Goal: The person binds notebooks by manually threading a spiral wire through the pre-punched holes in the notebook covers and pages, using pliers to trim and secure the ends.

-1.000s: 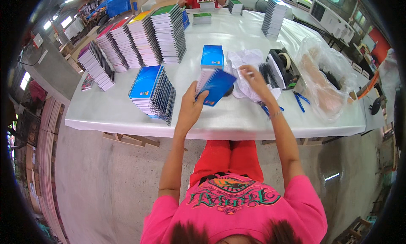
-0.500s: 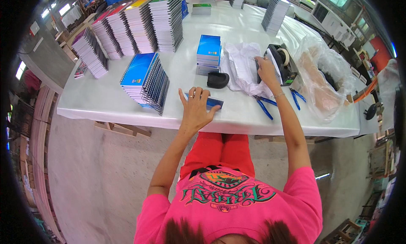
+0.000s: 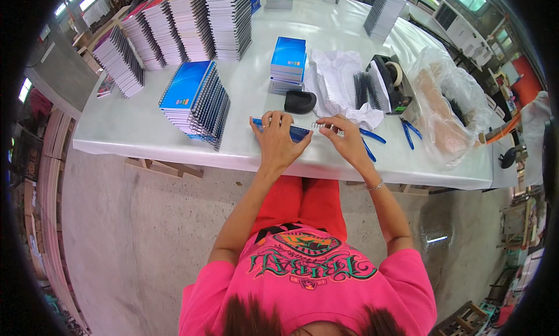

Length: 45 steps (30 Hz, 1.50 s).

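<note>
My left hand (image 3: 277, 145) grips a small blue-covered notebook (image 3: 300, 133) stood on its edge near the table's front, fingers over its far side and thumb at its right end. Between the fingertips of my right hand (image 3: 348, 145) is a spiral binding coil (image 3: 318, 126), its free end at the notebook's right end. Whether the coil has entered the notebook's holes is too small to tell. Just beyond the notebook lies a dark rounded object (image 3: 300, 102). Blue-handled pliers (image 3: 372, 137) rest beside my right hand.
Coil-bound blue notebooks (image 3: 187, 88) are stacked at left, loose blue ones (image 3: 289, 55) in the middle. Crumpled white paper (image 3: 335, 74) holds dark coils (image 3: 367, 91) beside a tape dispenser (image 3: 397, 82). A second pair of pliers (image 3: 410, 133) and a plastic bag (image 3: 445, 103) lie right.
My right hand has come from the coils on the paper back to the notebook, bringing a coil. My left hand has closed on the notebook, which now stands more upright.
</note>
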Tool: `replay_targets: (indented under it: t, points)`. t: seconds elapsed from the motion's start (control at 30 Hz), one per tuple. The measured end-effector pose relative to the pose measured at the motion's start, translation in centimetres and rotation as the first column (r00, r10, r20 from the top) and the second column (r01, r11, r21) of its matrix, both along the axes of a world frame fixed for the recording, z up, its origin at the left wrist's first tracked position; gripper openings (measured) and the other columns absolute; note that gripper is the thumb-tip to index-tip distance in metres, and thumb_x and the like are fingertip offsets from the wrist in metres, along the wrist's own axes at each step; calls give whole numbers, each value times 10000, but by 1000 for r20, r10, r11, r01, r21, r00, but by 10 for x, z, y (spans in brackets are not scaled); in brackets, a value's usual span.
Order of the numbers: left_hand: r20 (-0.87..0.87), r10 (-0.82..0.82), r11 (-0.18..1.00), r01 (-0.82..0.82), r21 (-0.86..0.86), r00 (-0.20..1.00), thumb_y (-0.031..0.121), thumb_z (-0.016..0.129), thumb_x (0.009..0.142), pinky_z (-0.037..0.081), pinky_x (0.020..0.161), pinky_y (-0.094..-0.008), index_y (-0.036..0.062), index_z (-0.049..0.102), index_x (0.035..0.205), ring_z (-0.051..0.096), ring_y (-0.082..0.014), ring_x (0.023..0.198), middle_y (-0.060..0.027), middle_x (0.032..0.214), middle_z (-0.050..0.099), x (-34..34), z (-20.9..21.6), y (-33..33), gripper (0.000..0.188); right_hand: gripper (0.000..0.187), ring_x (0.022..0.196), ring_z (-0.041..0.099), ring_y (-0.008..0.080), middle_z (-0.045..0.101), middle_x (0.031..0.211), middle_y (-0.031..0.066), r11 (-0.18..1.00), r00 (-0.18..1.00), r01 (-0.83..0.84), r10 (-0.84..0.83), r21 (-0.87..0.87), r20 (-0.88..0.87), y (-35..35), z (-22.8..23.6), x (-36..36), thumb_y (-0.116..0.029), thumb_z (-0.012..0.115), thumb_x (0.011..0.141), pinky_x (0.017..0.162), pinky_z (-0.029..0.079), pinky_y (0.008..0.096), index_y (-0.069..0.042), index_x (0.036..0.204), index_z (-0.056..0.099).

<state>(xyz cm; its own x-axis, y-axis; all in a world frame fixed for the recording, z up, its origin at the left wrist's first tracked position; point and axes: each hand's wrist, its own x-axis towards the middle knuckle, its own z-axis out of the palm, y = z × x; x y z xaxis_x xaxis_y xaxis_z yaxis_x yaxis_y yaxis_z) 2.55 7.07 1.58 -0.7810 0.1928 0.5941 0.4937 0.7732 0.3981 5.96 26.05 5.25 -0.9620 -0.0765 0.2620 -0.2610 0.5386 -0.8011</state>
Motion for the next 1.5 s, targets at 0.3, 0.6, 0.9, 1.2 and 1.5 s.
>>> replay_targets:
  t: [0.3,0.6,0.9,1.2,1.5]
  points:
    - [26,5,1000,-6,23,1000,419,791,665,275,957,-724,91,587,933,460,-314,1106,-69,1025,520,-3,2,1,470,209,728,546,177,599,861,83,995,988,94,-97,-37,-117,-13,-7,3,-62,699,820,688,453,300,-57,1028,696]
    - [50,-8,1000,9,-19,999,481,777,698,292,939,-707,98,587,948,479,-297,1068,-46,1015,522,-4,4,-2,496,155,767,544,204,578,870,104,990,998,-41,34,-132,-48,-13,-15,1,-91,653,874,726,447,320,-14,1009,657]
    - [120,-53,989,69,-133,991,372,649,869,317,908,-628,118,557,1060,489,-256,1048,-17,1033,540,-8,10,-11,331,119,896,566,317,588,918,105,967,964,65,2,246,-264,-20,-9,-8,-155,572,936,761,377,416,-41,970,580]
    - [148,-106,992,114,-46,983,266,620,907,297,944,-611,116,548,1104,486,-267,1072,-35,1100,531,-8,8,-15,259,105,893,546,305,568,909,102,956,959,85,-2,280,-284,-26,-11,-16,-172,573,935,765,336,414,-68,951,582]
    - [-10,-9,914,13,406,1000,191,777,777,364,952,-466,59,514,1126,462,-347,1076,-174,1143,448,-13,-5,-24,456,123,891,546,313,572,904,104,937,962,90,6,336,-274,-33,-5,-18,-181,578,939,776,361,425,-62,952,606]
